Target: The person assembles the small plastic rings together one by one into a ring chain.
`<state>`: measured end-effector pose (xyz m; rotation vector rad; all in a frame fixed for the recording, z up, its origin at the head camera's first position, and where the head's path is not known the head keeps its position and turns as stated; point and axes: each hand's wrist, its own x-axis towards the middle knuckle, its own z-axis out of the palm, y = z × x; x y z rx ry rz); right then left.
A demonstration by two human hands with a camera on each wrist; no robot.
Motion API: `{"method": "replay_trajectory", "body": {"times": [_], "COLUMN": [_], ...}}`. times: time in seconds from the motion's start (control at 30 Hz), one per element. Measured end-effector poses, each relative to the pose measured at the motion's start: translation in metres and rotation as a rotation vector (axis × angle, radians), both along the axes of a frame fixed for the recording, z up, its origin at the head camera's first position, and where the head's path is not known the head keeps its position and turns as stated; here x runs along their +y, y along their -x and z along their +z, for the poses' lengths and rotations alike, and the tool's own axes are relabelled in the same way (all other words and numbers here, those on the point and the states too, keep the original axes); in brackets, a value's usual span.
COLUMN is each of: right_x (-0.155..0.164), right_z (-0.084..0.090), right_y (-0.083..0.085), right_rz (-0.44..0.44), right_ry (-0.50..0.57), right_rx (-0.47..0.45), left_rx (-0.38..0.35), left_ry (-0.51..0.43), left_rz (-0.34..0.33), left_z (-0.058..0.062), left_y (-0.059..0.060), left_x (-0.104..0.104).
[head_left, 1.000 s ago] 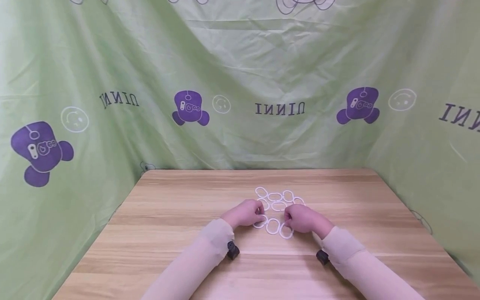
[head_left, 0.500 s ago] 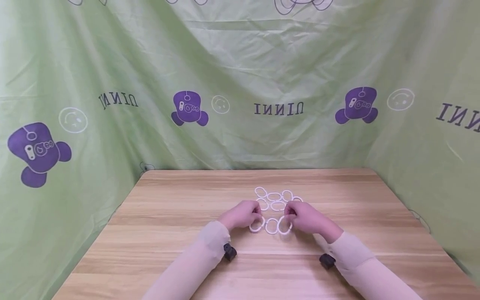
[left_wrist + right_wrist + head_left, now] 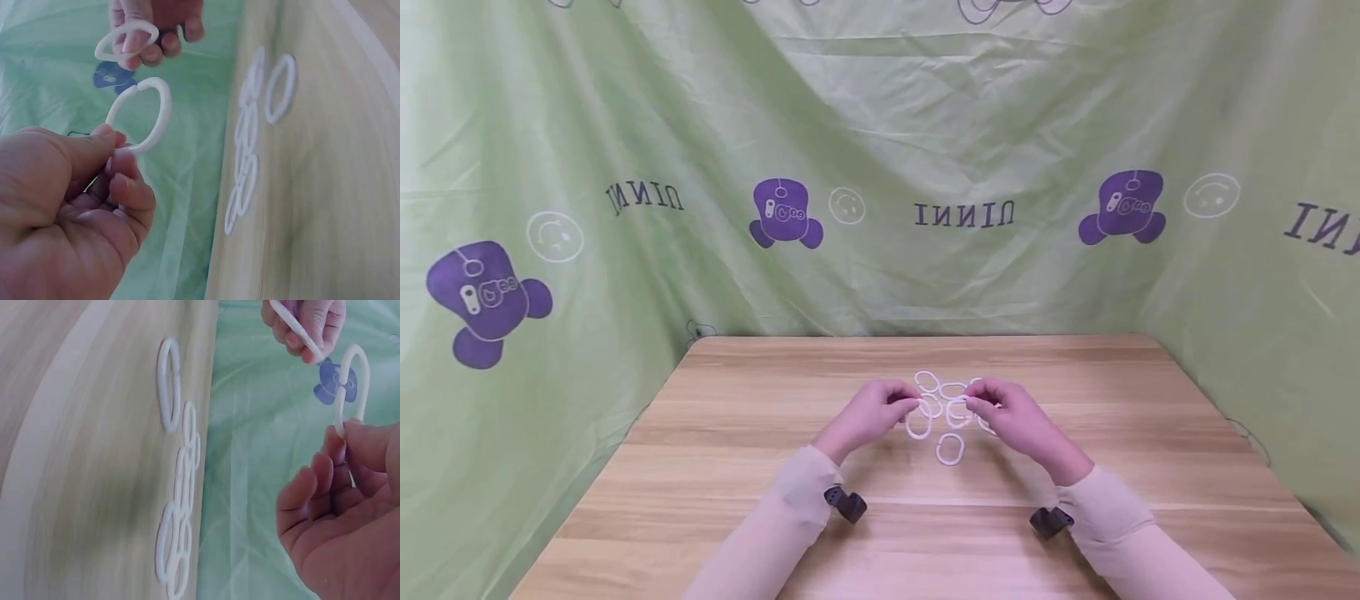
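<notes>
Between thumb and fingertips my left hand [image 3: 867, 419] pinches a white oval curtain ring [image 3: 166, 112] with a small gap in its loop. My right hand [image 3: 1021, 423] pinches a similar white ring [image 3: 365, 372] the same way. Both rings are up off the table, held apart and facing each other. In the head view they overlap the rings lying behind. One loose ring [image 3: 951, 463] lies alone on the table, below and between the hands. Farther back, several more rings [image 3: 917, 379] lie in a loose cluster, partly hidden by the right hand.
The wooden table [image 3: 760, 533] reaches back to a green printed curtain [image 3: 880, 275], which hangs on the far side and both sides. Each wrist carries a small black camera, such as the left one [image 3: 846, 504].
Both hands have lifted the two outer rings of the front row off the table and raised them. The middle ring of that row stays lying there.
</notes>
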<state>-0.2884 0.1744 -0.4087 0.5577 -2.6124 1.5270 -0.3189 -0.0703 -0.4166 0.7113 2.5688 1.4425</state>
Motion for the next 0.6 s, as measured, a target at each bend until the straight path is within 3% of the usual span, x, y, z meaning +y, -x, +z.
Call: {"method": "replay_trajectory", "body": {"times": [0.2,0.4,0.6], "right_x": [-0.011,-0.022,-0.025], "right_z": [0.008,0.023,0.021], "right_y": [-0.005,-0.018,-0.018], "right_rz": [-0.032,-0.050,-0.034], "right_ry": [0.112,0.138,0.207], "right_rx": [-0.046,-0.029,-0.035], "left_rx": [-0.134,-0.229,-0.306], "left_ry": [-0.185,-0.305,-0.404], "left_rz": [-0.051,-0.109,-0.152], "left_z": [0.004,0.001,0.002], "left_y": [-0.005,-0.004,-0.007], "left_x": [0.000,-0.001,-0.001]}}
